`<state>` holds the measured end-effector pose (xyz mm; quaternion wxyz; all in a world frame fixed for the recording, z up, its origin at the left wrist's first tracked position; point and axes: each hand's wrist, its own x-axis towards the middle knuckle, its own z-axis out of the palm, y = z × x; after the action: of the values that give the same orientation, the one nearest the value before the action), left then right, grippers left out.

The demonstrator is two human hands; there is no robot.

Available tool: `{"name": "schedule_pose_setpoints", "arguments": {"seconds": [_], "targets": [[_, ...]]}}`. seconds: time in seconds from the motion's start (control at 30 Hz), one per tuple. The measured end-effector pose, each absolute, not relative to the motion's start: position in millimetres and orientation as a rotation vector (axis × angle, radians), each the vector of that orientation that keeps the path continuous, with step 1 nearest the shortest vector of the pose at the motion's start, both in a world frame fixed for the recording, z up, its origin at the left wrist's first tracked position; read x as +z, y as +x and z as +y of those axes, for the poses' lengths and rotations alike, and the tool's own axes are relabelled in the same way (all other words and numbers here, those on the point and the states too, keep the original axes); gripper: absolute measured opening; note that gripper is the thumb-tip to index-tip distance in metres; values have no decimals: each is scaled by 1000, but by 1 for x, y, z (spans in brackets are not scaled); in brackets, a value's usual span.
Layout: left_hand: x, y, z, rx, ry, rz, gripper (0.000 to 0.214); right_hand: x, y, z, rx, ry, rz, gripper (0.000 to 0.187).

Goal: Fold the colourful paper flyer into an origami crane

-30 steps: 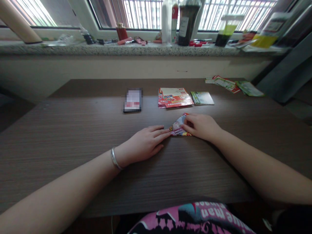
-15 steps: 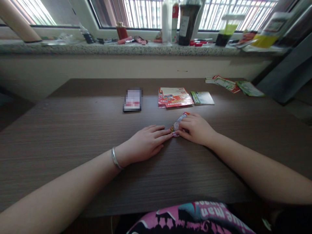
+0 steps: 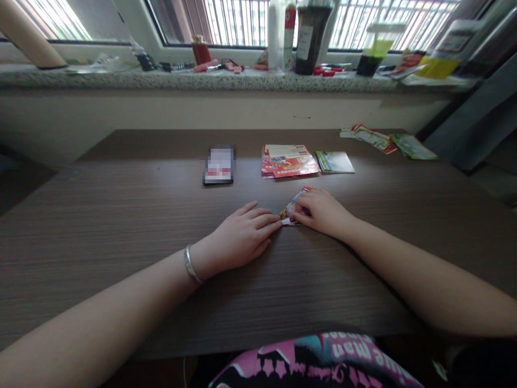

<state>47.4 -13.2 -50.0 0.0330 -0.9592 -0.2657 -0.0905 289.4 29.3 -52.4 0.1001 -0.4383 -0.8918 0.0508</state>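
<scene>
Head view: left hand (image 3: 238, 237) lies flat, fingers open, touching the folded leaflet (image 3: 291, 207) that right hand (image 3: 323, 213) pinches with curled fingers.

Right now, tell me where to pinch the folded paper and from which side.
Probably the far corner of the paper, coming from the far side: it sticks out past the right hand, while the left fingers press the near tip and the rest lies flat, covered.

Bare forearms, silver bangle (image 3: 190, 265) by left hand (image 3: 238, 241), pink and teal printed garment (image 3: 315, 360), white lettering
</scene>
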Motion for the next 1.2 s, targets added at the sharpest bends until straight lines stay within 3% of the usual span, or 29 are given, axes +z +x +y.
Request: {"name": "schedule_pose_setpoints", "arguments": {"seconds": [1.2], "targets": [[-44, 41, -3, -433, -3152, -920, 27, -56, 291, 29, 88, -1328, -2649, 28]]}}
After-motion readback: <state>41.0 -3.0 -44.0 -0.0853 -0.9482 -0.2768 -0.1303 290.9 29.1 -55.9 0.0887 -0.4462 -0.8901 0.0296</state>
